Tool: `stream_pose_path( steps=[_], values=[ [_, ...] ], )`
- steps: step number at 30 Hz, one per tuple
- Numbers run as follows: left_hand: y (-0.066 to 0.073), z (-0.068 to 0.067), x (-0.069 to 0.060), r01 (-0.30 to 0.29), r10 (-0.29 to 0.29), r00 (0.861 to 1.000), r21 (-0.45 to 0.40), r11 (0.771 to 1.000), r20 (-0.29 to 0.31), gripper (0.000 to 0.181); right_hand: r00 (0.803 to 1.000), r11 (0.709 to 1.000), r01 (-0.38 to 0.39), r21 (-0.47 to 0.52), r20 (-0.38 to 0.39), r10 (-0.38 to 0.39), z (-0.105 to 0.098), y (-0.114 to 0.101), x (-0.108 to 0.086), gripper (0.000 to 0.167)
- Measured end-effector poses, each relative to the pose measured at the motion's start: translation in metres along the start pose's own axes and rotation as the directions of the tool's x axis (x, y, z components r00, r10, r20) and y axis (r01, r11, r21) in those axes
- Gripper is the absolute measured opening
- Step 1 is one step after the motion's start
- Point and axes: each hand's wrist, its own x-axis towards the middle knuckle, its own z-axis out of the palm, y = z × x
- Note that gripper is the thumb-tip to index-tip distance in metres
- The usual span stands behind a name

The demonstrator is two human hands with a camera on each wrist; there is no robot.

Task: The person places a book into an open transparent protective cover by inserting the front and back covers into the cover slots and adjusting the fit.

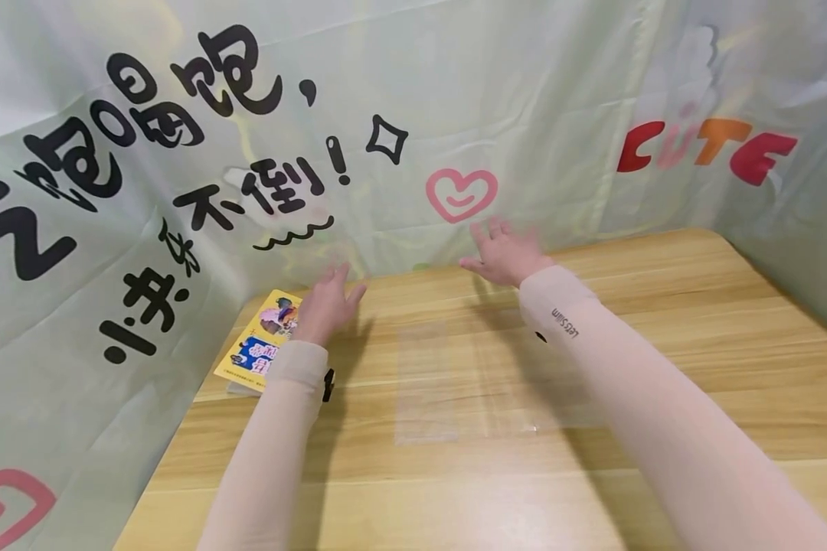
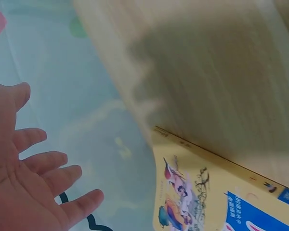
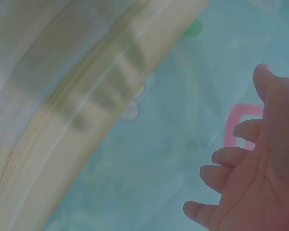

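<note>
- Clearly, we see the left hand (image 1: 324, 310) with its fingers spread wide, raised over the back left part of the desk (image 1: 200, 490).
- We find the right hand (image 1: 505, 252) spread wide too, its fingers in front of the cloth (image 1: 558, 115) behind the desk, near a pink heart (image 1: 462, 195) printed there.
- We see the yellow book (image 1: 251, 348) lying on the desk at the back left, partly covered by the left hand in the head view; the left wrist view shows a gap between them.
- We can make out a clear plastic sheet (image 1: 425, 398) flat on the middle of the desk, between the two forearms.
- We notice pale sleeves (image 1: 641, 383) on both arms, and the word "CUTE" (image 1: 706, 151) in coloured letters on the cloth.
</note>
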Motion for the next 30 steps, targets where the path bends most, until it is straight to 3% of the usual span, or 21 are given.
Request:
stream_pose_path(
  steps=[11,21,25,30],
  values=[
    [-0.019,-0.001,-0.016,0.038,-0.038,0.999,-0.013,0.999,0.029,0.074,0.998,0.998,0.051,0.019,0.018,-0.052,0.016,-0.044,0.012,0.084],
    [-0.039,-0.002,-0.035,0.079,-0.08,0.996,0.045,0.996,0.028,0.074,0.994,0.994,0.112,-0.001,0.0,-0.112,0.033,-0.085,0.02,0.082],
    [-0.044,0.0,-0.041,0.067,-0.068,0.997,0.045,0.997,0.027,0.075,0.992,0.992,0.122,0.001,0.01,-0.122,0.039,-0.099,0.021,0.081],
    [-0.053,-0.001,-0.054,0.079,-0.081,0.996,0.043,0.996,0.039,0.077,0.988,0.988,0.151,-0.018,-0.002,-0.151,0.045,-0.13,0.024,0.08]
  ],
)
